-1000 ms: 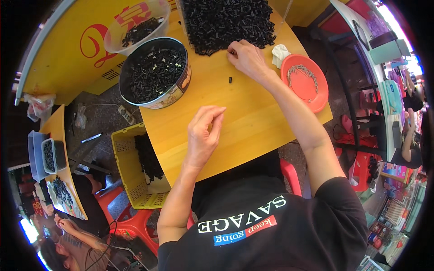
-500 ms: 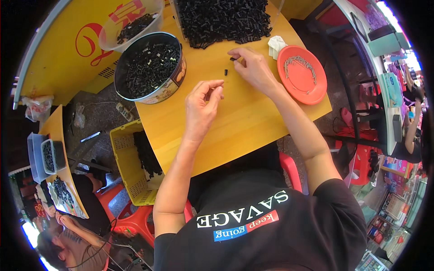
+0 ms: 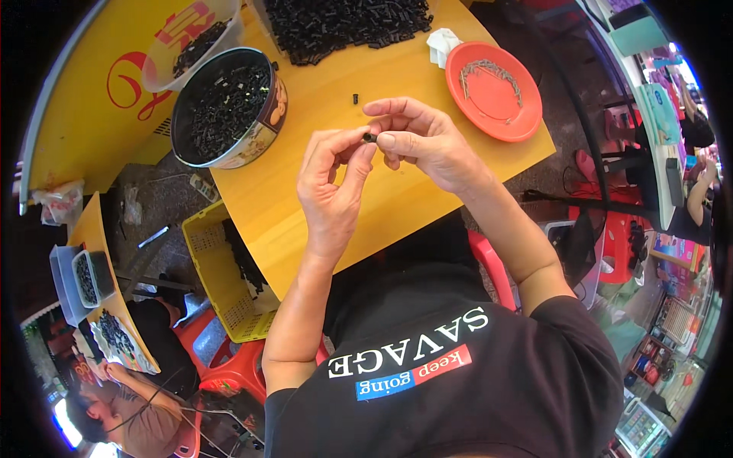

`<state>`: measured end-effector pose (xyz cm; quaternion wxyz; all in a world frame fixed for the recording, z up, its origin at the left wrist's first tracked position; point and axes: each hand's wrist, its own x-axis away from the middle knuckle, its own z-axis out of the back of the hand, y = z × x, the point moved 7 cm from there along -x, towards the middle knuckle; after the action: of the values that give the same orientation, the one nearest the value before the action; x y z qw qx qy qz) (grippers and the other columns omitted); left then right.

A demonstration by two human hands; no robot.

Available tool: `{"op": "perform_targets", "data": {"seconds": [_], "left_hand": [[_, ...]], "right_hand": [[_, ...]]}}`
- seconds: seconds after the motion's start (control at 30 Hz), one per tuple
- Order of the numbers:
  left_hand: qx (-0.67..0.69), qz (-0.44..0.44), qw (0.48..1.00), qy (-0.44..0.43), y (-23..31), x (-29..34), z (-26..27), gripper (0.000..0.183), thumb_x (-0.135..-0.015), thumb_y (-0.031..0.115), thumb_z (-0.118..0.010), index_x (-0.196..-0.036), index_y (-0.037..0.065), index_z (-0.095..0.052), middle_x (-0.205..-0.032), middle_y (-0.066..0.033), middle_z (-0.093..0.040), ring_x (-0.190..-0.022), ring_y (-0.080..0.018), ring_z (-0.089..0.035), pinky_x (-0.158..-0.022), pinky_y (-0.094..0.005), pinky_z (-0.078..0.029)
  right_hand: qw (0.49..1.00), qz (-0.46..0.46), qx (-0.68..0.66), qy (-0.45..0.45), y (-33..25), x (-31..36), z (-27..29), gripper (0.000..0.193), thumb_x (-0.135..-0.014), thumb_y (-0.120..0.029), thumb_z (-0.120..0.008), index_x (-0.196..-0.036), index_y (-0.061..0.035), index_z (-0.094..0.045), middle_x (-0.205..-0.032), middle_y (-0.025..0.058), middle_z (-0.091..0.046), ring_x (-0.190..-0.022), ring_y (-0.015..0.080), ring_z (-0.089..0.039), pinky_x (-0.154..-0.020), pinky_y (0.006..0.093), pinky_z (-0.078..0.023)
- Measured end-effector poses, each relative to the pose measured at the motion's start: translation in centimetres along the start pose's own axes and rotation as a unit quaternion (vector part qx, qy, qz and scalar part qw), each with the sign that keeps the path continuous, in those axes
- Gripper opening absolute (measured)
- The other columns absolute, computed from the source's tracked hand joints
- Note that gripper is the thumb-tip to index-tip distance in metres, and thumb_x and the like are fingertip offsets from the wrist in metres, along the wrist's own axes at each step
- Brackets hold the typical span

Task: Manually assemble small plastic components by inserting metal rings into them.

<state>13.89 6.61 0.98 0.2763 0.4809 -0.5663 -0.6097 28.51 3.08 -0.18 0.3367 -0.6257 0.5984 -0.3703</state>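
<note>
Pinching black part (image 3: 369, 138) in left hand (image 3: 332, 179) and right hand (image 3: 439, 149) with closed fingertips; working between bucket (image 3: 256, 142) at left and plate (image 3: 489, 98) at right, facing loose piece (image 3: 356, 98) on far side.

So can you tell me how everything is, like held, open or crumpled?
Left hand: pinching
Right hand: pinching
Small black piece: held between both hands
Loose black piece: not held
Round tub: open, plenty inside
Clear bowl: open, partly filled
Red plate: uncovered, partly filled
Tissue: crumpled
Yellow crate: open, partly filled
</note>
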Motion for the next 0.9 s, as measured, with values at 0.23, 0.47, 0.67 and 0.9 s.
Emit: {"op": "perform_targets", "data": {"seconds": [0.23, 0.47, 0.67, 0.9], "left_hand": [[0.012, 0.034, 0.999, -0.035, 0.9, 1.0, -1.4, 0.021, -0.091, -0.002, -0.070, -0.112, -0.001, -0.068, -0.105, -0.0061, -0.060, -0.088, -0.0105, -0.062, -0.078, -0.0236, -0.052], [-0.033, 0.008, 0.998, -0.048, 1.0, 1.4, -3.1, 0.024, -0.088, -0.004, -0.072, -0.112, 0.000, -0.069, -0.104, -0.0069, -0.061, -0.087, -0.0115, -0.062, -0.077, -0.0241, -0.051], [-0.104, -0.066, 0.992, -0.041, 1.4, 1.2, -3.4, 0.021, -0.088, -0.006, -0.071, -0.107, 0.000, -0.069, -0.103, -0.0086, -0.064, -0.086, -0.0138, -0.064, -0.076, -0.0248, -0.052], [-0.099, 0.037, 0.990, -0.096, -1.3, 2.5, -2.3, 0.020, -0.097, -0.003, -0.061, -0.117, -0.003, -0.066, -0.102, -0.0090, -0.065, -0.087, -0.0147, -0.065, -0.081, -0.0261, -0.053]], "right_hand": [[1.000, 0.012, -0.011, 0.016, -0.9, 1.9, 0.5, 0.038, -0.093, -0.012, -0.071, -0.128, -0.0002, -0.060, -0.103, 0.0053, -0.068, -0.084, 0.0099, -0.062, -0.072, 0.0240, -0.051], [0.996, -0.008, -0.074, 0.052, -0.2, 3.5, 1.8, 0.027, -0.094, -0.012, -0.070, -0.118, -0.0003, -0.065, -0.096, 0.0032, -0.067, -0.077, 0.0082, -0.061, -0.069, 0.0239, -0.051], [0.996, 0.039, 0.002, 0.085, 0.3, 4.9, 1.6, 0.018, -0.097, -0.010, -0.066, -0.112, 0.0004, -0.066, -0.097, 0.0038, -0.069, -0.077, 0.0065, -0.062, -0.068, 0.0217, -0.051], [0.857, 0.124, 0.459, 0.198, -5.8, 6.8, 6.7, 0.012, -0.090, -0.010, -0.069, -0.097, -0.0005, -0.072, -0.088, 0.0072, -0.071, -0.072, 0.0100, -0.065, -0.065, 0.0272, -0.053]]}}
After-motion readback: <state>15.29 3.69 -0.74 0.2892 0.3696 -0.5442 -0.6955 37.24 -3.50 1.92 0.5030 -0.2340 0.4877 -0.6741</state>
